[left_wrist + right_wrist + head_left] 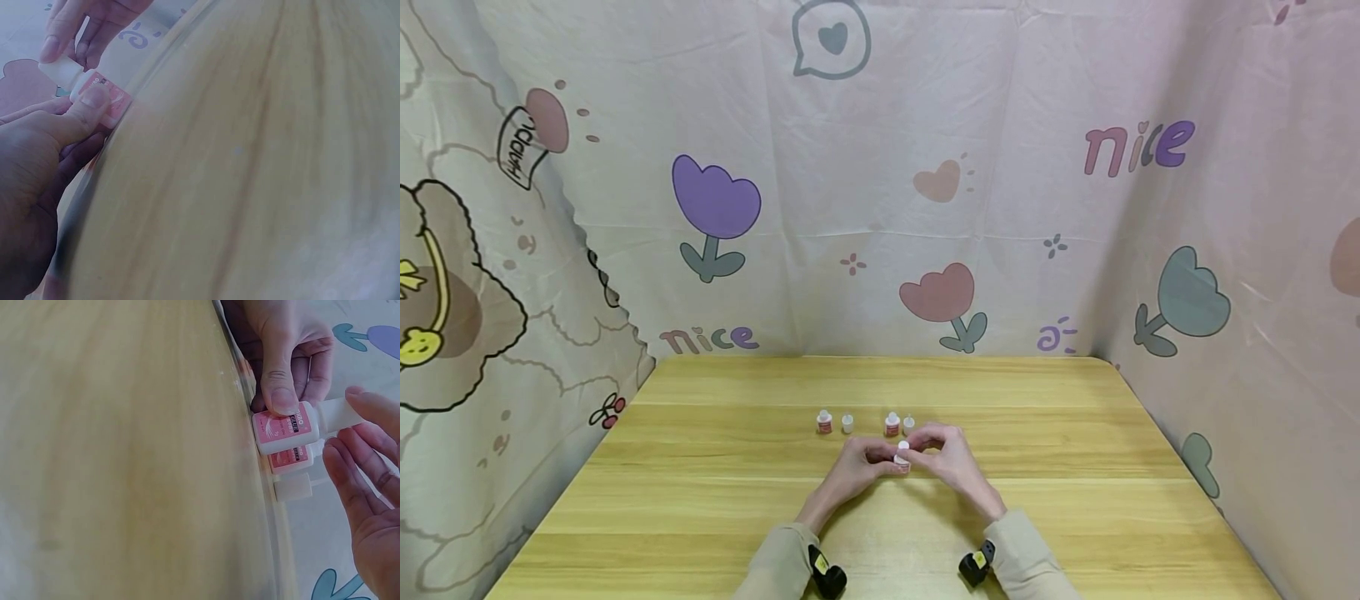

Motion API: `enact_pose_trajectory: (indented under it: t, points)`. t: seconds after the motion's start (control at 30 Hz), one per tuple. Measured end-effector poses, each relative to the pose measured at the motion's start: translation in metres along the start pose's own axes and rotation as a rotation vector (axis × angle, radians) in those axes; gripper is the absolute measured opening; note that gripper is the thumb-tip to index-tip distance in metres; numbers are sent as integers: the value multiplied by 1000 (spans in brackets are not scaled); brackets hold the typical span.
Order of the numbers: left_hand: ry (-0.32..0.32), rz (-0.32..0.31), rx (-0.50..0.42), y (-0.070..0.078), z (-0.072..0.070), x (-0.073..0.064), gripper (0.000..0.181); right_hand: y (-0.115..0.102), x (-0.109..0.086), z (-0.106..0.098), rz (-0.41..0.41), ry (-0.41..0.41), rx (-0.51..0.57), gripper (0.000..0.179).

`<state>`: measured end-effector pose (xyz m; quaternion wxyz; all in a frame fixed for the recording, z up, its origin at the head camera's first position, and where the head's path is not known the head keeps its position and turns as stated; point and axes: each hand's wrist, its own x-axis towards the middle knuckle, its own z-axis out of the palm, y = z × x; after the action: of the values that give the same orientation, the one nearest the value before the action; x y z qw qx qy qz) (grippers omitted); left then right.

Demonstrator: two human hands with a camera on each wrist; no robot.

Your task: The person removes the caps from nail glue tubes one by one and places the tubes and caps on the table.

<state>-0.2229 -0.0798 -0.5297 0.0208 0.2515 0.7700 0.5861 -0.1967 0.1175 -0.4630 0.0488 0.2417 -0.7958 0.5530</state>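
My left hand [854, 467] grips a small white glue bottle [284, 429] with a pink label, its thumb pressed on the label. The bottle stands upright over the table, close to its surface. With thumb and fingers, my right hand [953, 463] pinches the white cap [337, 414] at the bottle's top. Cap and bottle neck meet; whether the cap is screwed tight I cannot tell. Just beyond the hands stand a second glue bottle [892, 426] and a loose white cap [908, 425] with a thin pin pointing up.
Farther left on the wooden table [700, 500] are another glue bottle [824, 423] and another loose cap [847, 424], side by side. A printed cloth [850, 167] hangs behind the table and along both sides.
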Motion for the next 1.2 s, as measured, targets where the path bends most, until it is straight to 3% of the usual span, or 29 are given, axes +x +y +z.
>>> enact_pose_trajectory:
  t: [0.47, 0.8, 1.2]
  points:
    - [-4, -1, 2, 2, 0, -1, 17, 2, 0, 0, -10, -46, 47, 13]
    - [23, -10, 34, 3, 3, -1, 17, -1, 0, 0, 41, 4, 7, 12]
    - [-14, 5, -2, -2, 0, 0, 18, 2, 0, 0, -10, -25, 44, 13]
